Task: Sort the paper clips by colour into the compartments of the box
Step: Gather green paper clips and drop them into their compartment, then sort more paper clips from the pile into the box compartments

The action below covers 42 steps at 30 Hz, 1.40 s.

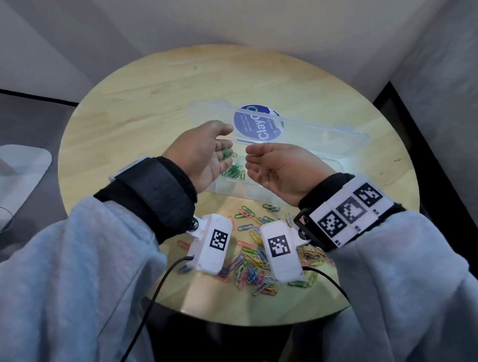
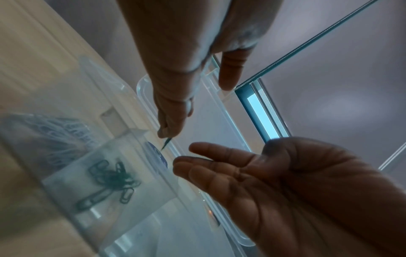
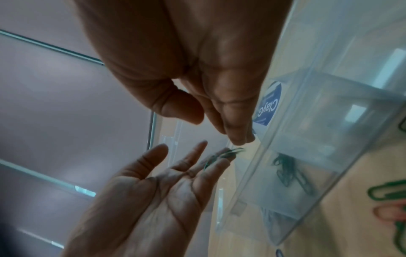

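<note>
My left hand is held flat over the clear compartment box, fingers straight, with a few green paper clips lying on its fingertips. One green clip hangs off those fingertips. My right hand faces it, palm up and relaxed, its fingertips just above the clips, thumb apart, holding nothing. Below them, one compartment holds a small heap of green clips. A neighbouring compartment seems to hold pale blue clips, blurred.
The box's clear lid with a round blue sticker lies open behind the box. A loose pile of mixed coloured clips lies on the round wooden table near its front edge, under my wrists.
</note>
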Available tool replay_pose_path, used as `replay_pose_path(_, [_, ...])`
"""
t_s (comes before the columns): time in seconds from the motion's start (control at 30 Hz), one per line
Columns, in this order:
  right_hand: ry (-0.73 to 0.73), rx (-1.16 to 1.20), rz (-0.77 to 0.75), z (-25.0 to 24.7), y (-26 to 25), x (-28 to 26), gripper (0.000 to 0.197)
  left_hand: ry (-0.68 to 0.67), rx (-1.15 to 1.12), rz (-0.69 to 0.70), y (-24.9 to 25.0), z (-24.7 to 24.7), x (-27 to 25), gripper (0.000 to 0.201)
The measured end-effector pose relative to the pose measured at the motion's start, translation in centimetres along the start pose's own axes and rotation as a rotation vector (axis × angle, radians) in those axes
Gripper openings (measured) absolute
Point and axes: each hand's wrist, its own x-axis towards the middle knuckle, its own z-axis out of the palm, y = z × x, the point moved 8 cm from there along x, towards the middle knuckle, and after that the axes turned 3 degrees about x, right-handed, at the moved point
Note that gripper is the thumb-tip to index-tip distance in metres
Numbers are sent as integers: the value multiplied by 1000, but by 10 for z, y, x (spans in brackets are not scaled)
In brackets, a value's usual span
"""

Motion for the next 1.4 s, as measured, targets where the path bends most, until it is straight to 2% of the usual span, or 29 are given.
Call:
replay_pose_path(0.1, [-29,-117,-20,-2,-1,-6,29,-48,25,0,0,2,-4,39])
replay_pose_path(0.2, [-86,-301,-50,-2,-4,-12,21,-91,90,19,5,-3,-10,24])
replay_pose_path(0.3, [-64,-578,-124,-4,-9,-18,19,-111,274,75,11,-14,-17,15])
replay_pose_path(0.37, [-58,-767,-166,0,-9,-23,16,-107,553,96,13,-24,-22,11])
replay_pose_path(0.47, [-103,-1054,-147,9,4,-29,5,-35,1169,104,9,-48,-27,2])
replay_pose_path(0.5, [-116,-1175,-128,11,10,-29,8,-9,1353,90,5,-57,-28,5])
replay_pose_path(0.53, [-125,-1286,-98,12,17,-28,14,0,1480,60,0,-64,-30,7])
replay_pose_path(0.6, [-124,-1411,-25,11,28,-26,21,-51,1598,-8,-16,-70,-34,14])
replay_pose_path(0.7, [-93,-1462,20,9,36,-22,27,-149,1717,-62,-37,-69,-39,32])
replay_pose_path(0.87, [-81,-1519,-57,20,44,-18,25,-216,1863,-74,-58,-59,-42,51])
replay_pose_path(1.07, [-140,-1585,-42,26,55,-14,24,-201,1838,7,-66,-51,-33,38])
replay_pose_path(1.23, [-217,-1590,-84,31,63,-11,12,-207,1784,52,-71,-46,-30,24])
replay_pose_path(1.37, [-199,-1605,-126,34,62,-11,5,-206,1772,72,-70,-44,-29,36])
replay_pose_path(1.4, [-186,-1590,-141,35,60,-12,8,-205,1778,77,-69,-44,-29,39])
